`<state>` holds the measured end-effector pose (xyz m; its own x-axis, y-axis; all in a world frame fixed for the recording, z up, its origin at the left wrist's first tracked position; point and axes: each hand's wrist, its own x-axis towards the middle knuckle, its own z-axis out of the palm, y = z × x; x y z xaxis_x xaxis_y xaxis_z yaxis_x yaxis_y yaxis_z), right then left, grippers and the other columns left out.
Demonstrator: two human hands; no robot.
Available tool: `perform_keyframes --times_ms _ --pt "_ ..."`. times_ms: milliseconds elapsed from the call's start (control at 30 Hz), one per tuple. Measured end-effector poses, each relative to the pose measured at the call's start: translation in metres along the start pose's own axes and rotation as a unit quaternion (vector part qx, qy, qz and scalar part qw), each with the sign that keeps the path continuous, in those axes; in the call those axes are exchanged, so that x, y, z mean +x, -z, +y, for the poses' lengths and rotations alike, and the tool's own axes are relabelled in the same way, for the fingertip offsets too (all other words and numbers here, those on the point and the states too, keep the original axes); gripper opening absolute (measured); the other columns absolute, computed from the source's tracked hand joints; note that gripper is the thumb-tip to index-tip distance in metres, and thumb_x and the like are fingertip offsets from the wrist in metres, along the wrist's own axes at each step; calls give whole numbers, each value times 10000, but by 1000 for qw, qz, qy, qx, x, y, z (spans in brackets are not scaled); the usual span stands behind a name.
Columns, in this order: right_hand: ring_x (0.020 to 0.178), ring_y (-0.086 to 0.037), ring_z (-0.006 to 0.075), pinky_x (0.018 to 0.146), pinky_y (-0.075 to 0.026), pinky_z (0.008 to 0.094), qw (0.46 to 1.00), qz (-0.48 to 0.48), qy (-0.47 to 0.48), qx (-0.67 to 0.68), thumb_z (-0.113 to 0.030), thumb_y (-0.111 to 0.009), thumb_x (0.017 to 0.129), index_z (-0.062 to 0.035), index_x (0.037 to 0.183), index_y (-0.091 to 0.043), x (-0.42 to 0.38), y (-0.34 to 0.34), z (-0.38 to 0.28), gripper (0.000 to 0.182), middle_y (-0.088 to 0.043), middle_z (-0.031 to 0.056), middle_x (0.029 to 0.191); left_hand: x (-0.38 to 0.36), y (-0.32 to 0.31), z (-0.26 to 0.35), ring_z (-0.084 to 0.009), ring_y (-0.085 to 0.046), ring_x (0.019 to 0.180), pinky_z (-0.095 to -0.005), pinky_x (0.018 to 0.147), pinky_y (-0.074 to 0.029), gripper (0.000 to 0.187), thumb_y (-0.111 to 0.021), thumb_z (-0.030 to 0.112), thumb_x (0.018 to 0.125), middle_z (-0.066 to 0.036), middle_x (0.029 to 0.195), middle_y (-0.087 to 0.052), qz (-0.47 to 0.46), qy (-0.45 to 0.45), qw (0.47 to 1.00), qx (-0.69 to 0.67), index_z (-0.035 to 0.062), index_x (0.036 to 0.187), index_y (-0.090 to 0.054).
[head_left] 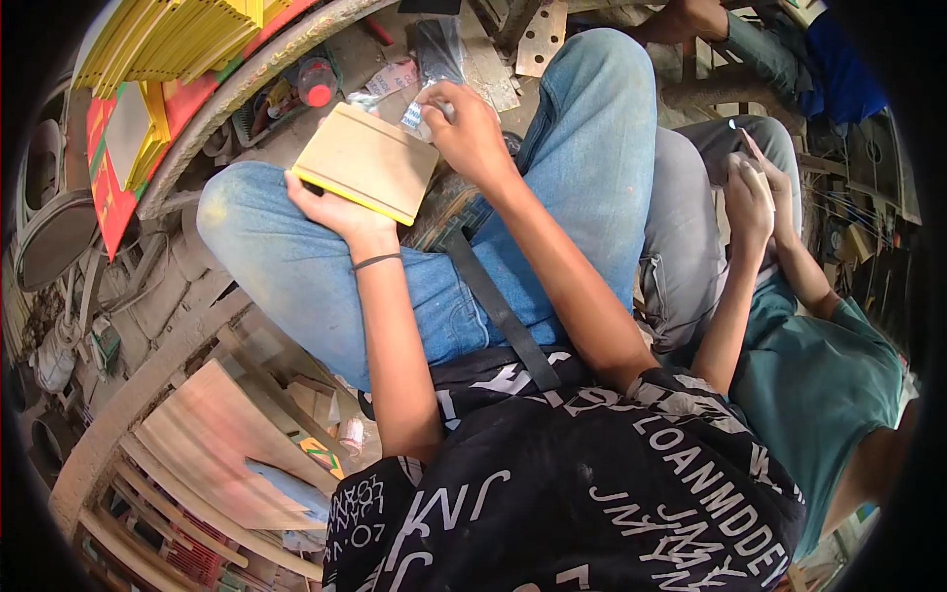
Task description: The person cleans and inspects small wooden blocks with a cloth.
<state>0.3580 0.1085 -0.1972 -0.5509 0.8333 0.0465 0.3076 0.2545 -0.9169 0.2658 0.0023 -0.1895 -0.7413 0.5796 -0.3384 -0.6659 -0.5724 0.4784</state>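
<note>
Black cloth with white letters, the person's shirt, fills the bottom of the view, and both bare forearms go out from it over the lap in blue jeans. A black strap lies across the jeans between the two arms. The left hand wears a thin dark band at the wrist and is closed on the lower left edge of a flat wooden board, thumb on top and fingers hidden below; the board has a yellow painted edge and it is held tilted above the left knee. The right hand is at the far right corner of the board, its fingers bent around a small crumpled wrapper with blue print; I cannot tell exactly how tight this grip is, but the hand is mostly closed. Beyond the knees, on the dusty floor, a small red-capped jar stands near scraps of paper. At the upper left, a stack of yellow-edged boards rests on a curved rim. At the right side another person in a teal shirt and grey trousers sits close, touching the wearer's leg, with both hands raised together around a small object that I cannot identify. Wooden panels lie at the lower left.
</note>
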Motion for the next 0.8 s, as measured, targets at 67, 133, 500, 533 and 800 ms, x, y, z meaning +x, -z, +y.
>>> perform_keyframes --times_ms 67,133,500,533,800 --pt "766 -660 294 691 -522 376 994 15 20 -107 -221 -610 874 -39 1028 -627 -2 3 4 238 -634 165 870 0 7 1 -476 -413 1251 -573 1054 -319 800 -351 644 857 -207 1387 -439 -9 -21 999 -29 24 1357 -428" --pt "884 -636 383 819 -485 463 983 -66 -88 -146 -354 -654 813 -4 1007 -664 -3 10 -2 399 -628 225 917 1 8 5 -466 -362 1297 -587 1079 -270 836 -342 678 851 -196 1439 -381 -41 -36 997 -52 41 1389 -396" --pt "807 -621 252 746 -480 347 988 -119 -96 5 -388 -661 819 -11 950 -711 6 11 3 402 -664 162 818 -1 5 10 -360 -371 1323 -548 1091 -269 701 -394 588 889 -129 1445 -399 -30 -67 996 -46 98 1389 -417" --pt "715 -586 146 663 -471 290 994 -73 -76 28 -320 -657 852 3 936 -706 6 11 1 337 -653 86 746 -4 5 11 -338 -391 1308 -536 1082 -286 684 -439 542 871 -130 1426 -420 -25 -40 998 -50 80 1375 -430" --pt "656 -536 86 607 -433 231 965 28 -116 236 -270 -655 863 -2 1029 -681 12 18 -15 316 -599 16 720 -10 5 10 -326 -425 1280 -513 1067 -320 685 -543 410 817 -152 1397 -440 -85 53 993 -59 31 1372 -415"
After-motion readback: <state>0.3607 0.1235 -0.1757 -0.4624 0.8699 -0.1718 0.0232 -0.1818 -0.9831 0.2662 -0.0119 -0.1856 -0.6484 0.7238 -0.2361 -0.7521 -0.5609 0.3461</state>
